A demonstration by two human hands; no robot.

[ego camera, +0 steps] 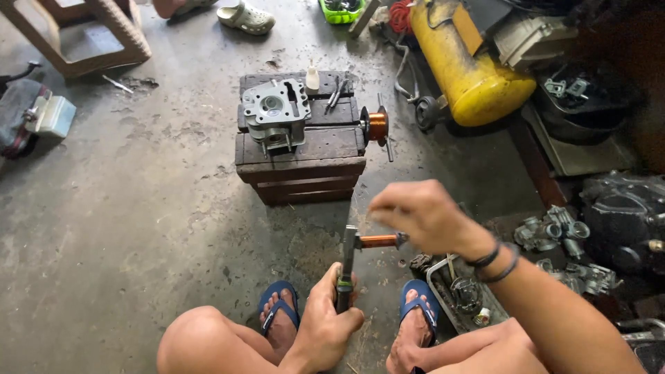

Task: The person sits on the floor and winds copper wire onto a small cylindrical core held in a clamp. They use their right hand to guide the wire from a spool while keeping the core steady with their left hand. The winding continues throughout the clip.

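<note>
Left hand: fist closed around pliers, upright between the feet.
Right hand: fingers pinched narrow above copper-wound coil in the pliers' tip.
Wooden crate: far, bare floor between; cylinder head near its left edge.

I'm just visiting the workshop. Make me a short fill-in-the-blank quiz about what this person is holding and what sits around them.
1. The left hand grips a tool with a ____ handle.
2. The right hand touches the end of a ____-coloured coil.
3. The grey engine part rests on a dark ____ block.
4. The big tank at the upper right is ____.

Missing words: green; copper; wooden; yellow
</note>
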